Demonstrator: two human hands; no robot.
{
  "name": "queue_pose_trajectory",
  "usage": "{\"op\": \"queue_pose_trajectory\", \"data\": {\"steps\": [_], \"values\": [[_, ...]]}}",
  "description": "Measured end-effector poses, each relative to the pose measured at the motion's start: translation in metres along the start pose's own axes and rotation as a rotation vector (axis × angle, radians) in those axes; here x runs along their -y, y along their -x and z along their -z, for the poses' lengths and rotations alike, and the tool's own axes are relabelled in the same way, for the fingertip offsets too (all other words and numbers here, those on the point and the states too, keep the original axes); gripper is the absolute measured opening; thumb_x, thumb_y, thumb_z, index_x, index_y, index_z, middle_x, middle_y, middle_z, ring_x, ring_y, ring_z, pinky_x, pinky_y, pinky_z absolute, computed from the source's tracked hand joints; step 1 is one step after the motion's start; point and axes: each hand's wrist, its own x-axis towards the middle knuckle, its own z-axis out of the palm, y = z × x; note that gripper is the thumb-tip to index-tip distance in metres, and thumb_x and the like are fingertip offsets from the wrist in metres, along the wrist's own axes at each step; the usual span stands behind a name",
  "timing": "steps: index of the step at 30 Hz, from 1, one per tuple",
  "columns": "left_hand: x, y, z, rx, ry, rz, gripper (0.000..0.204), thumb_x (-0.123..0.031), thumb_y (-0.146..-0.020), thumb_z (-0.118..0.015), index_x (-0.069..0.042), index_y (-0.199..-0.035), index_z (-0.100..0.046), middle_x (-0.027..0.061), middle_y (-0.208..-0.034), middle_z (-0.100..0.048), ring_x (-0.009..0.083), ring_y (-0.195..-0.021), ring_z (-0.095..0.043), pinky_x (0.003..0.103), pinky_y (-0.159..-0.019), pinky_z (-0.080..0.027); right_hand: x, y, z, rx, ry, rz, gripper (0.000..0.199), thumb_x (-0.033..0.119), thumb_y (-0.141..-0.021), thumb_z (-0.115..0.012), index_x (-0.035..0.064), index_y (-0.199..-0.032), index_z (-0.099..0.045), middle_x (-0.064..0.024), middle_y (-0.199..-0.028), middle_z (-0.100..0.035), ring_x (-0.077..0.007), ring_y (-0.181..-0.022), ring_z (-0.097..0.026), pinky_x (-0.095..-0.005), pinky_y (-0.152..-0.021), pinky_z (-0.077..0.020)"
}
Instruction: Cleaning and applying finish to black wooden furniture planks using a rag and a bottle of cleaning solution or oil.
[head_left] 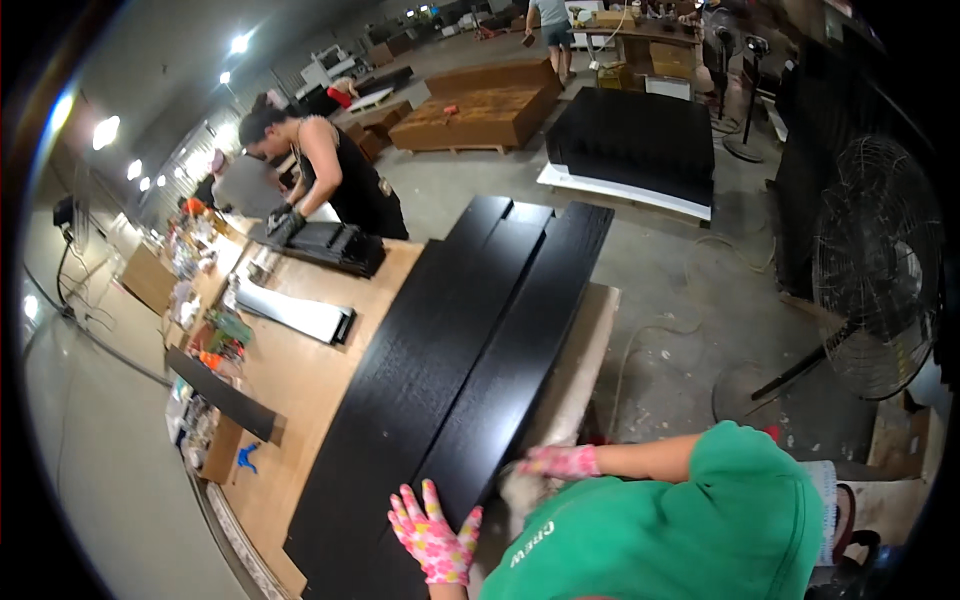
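Note:
My left hand (436, 538), in a pink-and-yellow patterned glove, lies on the black wooden panel (385, 430) with its fingers spread. Several long black boards make up the surface beside it, with a dark gap (480, 360) running lengthwise between two of them. Past the panel's right edge is my right hand (562, 461), in a matching glove, low beside a pale, fuzzy surface (525, 492). Its fingers are blurred and partly hidden, so I cannot make out whether they grip anything.
Left of the panel, the wooden workbench (300, 375) bears white-faced strips (290, 308), a stack of black boards (325, 245) and a small blue tool (247, 458). Across it a co-worker (345, 175) bends over the boards. A large fan (870, 270) stands right; a black panel stack (630, 145) lies beyond.

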Motion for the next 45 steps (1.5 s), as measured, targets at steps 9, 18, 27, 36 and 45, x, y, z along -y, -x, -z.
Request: {"op": "queue_pose_trajectory", "data": {"steps": [9,18,27,36,45], "values": [[0.01,0.043,0.019,-0.107,0.018,0.158,0.078,-0.036,-0.075,-0.074,-0.009,-0.141,-0.043,0.0184,-0.148,-0.035,0.0379,-0.137,-0.031,0.052,-0.113,-0.022,-0.056,0.049,0.33,-0.929,0.713,-0.151,0.021,0.02,-0.093,-0.046,0.0115,-0.093,-0.065,-0.0104,-0.094,-0.064,-0.0252,-0.089,-0.062,-0.0386,-0.076,-0.05],[0.02,0.035,0.035,0.074,0.12,0.404,0.098,-0.047,-0.057,-0.082,-0.015,-0.141,-0.042,0.0176,-0.149,-0.031,0.0371,-0.138,-0.027,0.049,-0.114,-0.022,-0.024,-0.055,0.508,-0.372,0.544,-0.483,0.064,0.053,-0.098,-0.037,0.0044,-0.139,-0.044,-0.0124,-0.14,-0.048,-0.024,-0.131,-0.043,-0.0324,-0.109,-0.03],[0.02,0.026,0.049,0.149,0.162,0.509,0.102,-0.038,-0.056,-0.085,-0.021,-0.145,-0.037,0.0159,-0.148,-0.032,0.0341,-0.14,-0.025,0.051,-0.116,-0.015,0.031,-0.065,0.556,-0.53,0.58,-0.543,0.07,0.064,-0.091,-0.045,0.0005,-0.112,-0.067,-0.007,-0.097,-0.07,-0.0173,-0.089,-0.061,-0.0303,-0.092,-0.0427],[0.008,0.036,0.087,0.098,-0.015,0.465,0.085,-0.015,-0.053,-0.077,-0.018,-0.134,-0.051,0.0127,-0.138,-0.047,0.0335,-0.131,-0.041,0.049,-0.109,-0.032,0.046,-0.077,0.502,-0.543,0.81,-0.524,0.052,0.053,-0.091,-0.055,0.0031,-0.082,-0.064,0.0038,-0.064,-0.048,-0.0107,-0.064,-0.041,-0.0285,-0.063,-0.0356],[0.09,0.021,0.111,-0.076,0.222,-0.123,0.031,-0.021,-0.068,-0.077,-0.011,-0.096,-0.069,0.0047,-0.096,-0.067,0.0269,-0.092,-0.061,0.041,-0.081,-0.046,0.035,-0.08,0.625,-0.212,0.648,-0.888,0.039,0.047,-0.083,-0.067,0.0089,-0.08,-0.057,0.0003,-0.071,-0.053,-0.015,-0.066,-0.048,-0.0354,-0.059,-0.0412]]}}
